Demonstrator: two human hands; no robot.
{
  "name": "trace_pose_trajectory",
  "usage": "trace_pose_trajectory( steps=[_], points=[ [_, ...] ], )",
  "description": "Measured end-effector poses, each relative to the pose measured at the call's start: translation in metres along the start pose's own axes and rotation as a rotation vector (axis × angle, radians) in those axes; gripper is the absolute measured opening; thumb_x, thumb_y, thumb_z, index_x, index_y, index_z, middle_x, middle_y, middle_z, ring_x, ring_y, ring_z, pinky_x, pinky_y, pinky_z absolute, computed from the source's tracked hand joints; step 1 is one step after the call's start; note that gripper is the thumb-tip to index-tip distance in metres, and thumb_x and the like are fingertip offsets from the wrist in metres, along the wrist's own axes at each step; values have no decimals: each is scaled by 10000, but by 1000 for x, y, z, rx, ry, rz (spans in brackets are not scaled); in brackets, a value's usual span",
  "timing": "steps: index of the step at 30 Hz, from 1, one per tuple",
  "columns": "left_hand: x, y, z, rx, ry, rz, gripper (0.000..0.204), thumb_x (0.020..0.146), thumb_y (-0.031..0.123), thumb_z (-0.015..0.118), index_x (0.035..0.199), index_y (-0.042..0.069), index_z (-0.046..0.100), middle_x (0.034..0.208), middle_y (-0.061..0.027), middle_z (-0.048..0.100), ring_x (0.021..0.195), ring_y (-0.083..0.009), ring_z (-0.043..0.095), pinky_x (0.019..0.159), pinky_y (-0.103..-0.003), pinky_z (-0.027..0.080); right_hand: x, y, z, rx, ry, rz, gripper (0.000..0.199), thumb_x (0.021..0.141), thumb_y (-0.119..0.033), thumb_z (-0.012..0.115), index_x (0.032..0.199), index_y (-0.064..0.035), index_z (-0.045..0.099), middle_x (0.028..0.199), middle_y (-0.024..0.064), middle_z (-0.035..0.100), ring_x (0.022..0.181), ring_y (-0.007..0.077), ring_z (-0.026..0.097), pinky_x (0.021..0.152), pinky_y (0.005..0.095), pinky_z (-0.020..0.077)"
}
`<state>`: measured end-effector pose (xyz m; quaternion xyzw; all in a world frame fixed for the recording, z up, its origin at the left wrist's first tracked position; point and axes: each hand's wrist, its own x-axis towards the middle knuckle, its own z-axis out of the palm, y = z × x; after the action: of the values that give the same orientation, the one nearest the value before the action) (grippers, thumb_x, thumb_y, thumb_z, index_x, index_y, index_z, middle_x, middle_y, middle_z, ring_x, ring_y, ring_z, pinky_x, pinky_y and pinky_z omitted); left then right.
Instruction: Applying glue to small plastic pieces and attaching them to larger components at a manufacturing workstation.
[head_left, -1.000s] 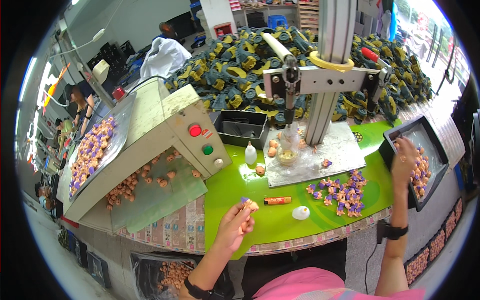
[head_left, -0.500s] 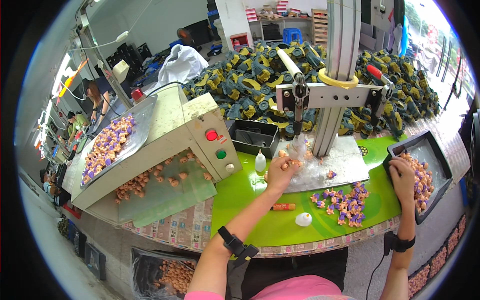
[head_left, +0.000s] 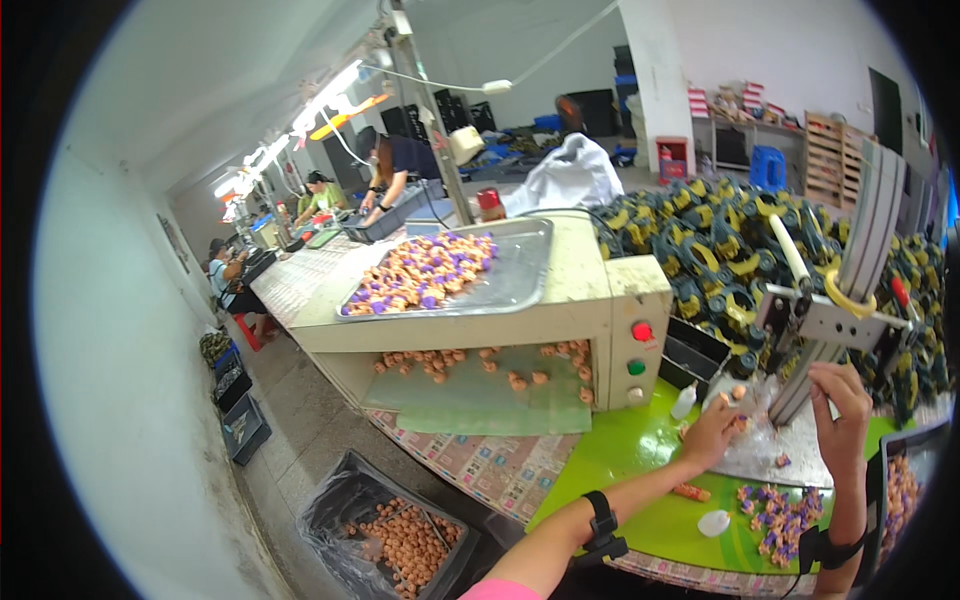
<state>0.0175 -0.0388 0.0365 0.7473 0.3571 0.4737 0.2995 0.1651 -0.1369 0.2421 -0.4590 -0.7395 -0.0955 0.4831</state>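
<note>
Green mat [head_left: 612, 458]: figurines [head_left: 783, 522], 2 bottles [head_left: 714, 523]

Left hand [head_left: 710, 432] near metal plate [head_left: 758, 462]

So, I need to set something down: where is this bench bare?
Bare: the glossy green mat between the boxy cream machine and the left forearm, and the patterned table covering in front of the machine's pale green sheet. Crowded: the silver metal plate, where the left hand is, and the mat's right side, with purple-and-peach pieces.

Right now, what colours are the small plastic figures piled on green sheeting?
Figures: peach and purple; head view.
</note>
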Motion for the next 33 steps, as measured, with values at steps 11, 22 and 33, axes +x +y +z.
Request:
trace_pose_trajectory(
  steps=[11, 22, 33],
  points=[
    [7, -16, -6, 3, -52, -101, 276, 818, 121, 666, 1077, 38, 618, 1007, -117, 524, 912, -282, 582, 785, -360, 462, 138, 28, 39, 235, -265, 638, 574, 877, -197, 644, 1370, 5, 429, 965, 88, 624, 883, 118, 564, 759, 301, 449],
    [-3, -36, 10, -41, 140, -38, 278, 792, 92, 653, 1061, 28, 635, 977, -110, 542, 840, -234, 552, 750, -327, 455, 38, -79, -8, 297, 130, -378, 259, 860, -278, 636, 723, -64, 584, 661, 26, 549, 574, 191, 549, 767, 424, 434],
    [-80, 36, -76, -1138, -248, -990, 324, 930, 180, 591, 1228, 81, 511, 1076, -24, 604, 834, -43, 534, 613, -182, 428, -63, -67, 2, 94, -121, -195, 477, 805, -361, 646, 1199, -102, 582, 1153, 178, 608, 1108, 345, 570, 1043, 524, 310]
  ],
)
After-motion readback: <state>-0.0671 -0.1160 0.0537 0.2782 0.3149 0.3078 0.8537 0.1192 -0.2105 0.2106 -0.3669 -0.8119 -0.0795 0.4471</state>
